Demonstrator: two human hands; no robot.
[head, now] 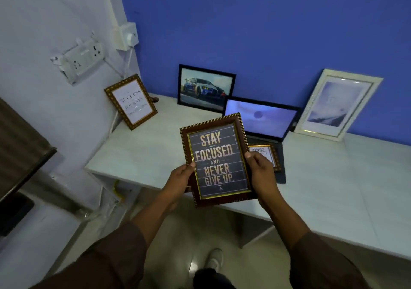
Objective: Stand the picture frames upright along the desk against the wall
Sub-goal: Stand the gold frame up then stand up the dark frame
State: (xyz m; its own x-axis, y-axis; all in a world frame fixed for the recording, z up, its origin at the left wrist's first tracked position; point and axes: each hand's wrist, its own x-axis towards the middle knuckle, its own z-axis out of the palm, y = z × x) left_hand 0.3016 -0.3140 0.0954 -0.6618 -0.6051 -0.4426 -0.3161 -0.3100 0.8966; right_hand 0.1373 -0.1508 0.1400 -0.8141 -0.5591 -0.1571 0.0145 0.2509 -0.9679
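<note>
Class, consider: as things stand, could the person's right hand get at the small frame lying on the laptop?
Probably not yet: the right hand is gripping the brown frame, which covers part of the small frame on the laptop.

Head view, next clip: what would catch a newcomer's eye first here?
The brown frame reading "Stay focused and never give up", held in mid-air at the centre by the left hand and right hand, over the desk's near edge. Behind it, the deep blue wall with the car picture and white frame leaning against it, and an open laptop between them.
</note>
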